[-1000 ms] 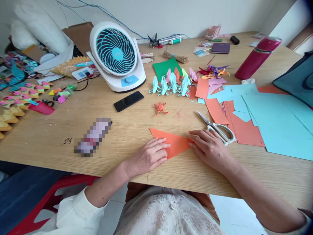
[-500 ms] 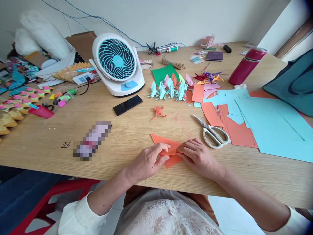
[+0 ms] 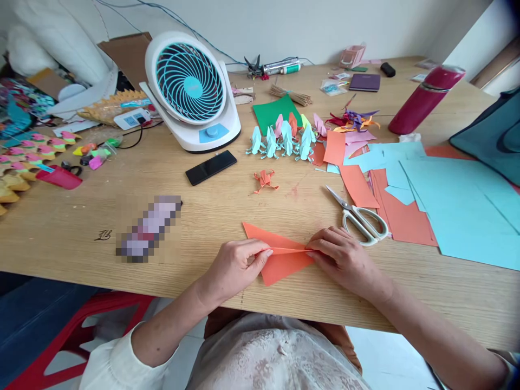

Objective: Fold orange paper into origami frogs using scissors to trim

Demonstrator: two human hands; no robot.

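An orange sheet of paper [image 3: 284, 265] lies near the table's front edge, with a raised crease running across its middle between my hands. My left hand [image 3: 239, 265] pinches the crease at its left part, thumb against forefinger. At the right end, the fingers of my right hand [image 3: 345, 260] press together on the paper's narrow tip. Beyond the sheet sits a small folded orange paper figure [image 3: 265, 181] with thin legs. White-handled scissors [image 3: 359, 218] rest just past my right hand, blades pointing away to the left.
Pale blue paper sheets [image 3: 479, 211] and orange pieces [image 3: 406, 219] spread over the right side. Folded paper figures [image 3: 286, 140] stand in rows by a green sheet [image 3: 272, 112]. A fan [image 3: 190, 86], a black phone [image 3: 211, 167] and a red flask [image 3: 424, 103] stand or lie farther back.
Both hands have moved apart along the paper, the left one leftward and the right one rightward. The crease now stands up between them, and more of the near flap shows.
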